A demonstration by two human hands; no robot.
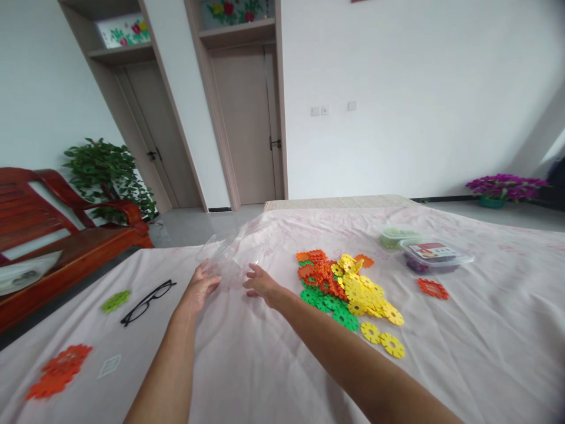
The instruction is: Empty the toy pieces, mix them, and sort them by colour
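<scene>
A clear, see-through plastic piece [227, 250], perhaps a bag or a thin box, lies on the cloth in front of me. Its exact shape is hard to make out. My left hand [203, 285] has its fingers closed on the near left edge of it. At the right edge is my right hand [261, 285], its fingers apart and slightly bent; whether they touch the plastic I cannot tell. Right of that hand lies a pile of flat plastic building pieces: yellow notched discs [364, 294], green discs [324, 300] and orange-red pieces [320, 271].
Black glasses [148, 303], light-green discs [116, 301] and orange pieces [59, 371] lie on the left. Toward the back right stand a lidded container [435, 254] with dark contents and a green-filled one [397, 237]. One orange piece [432, 288] lies before them.
</scene>
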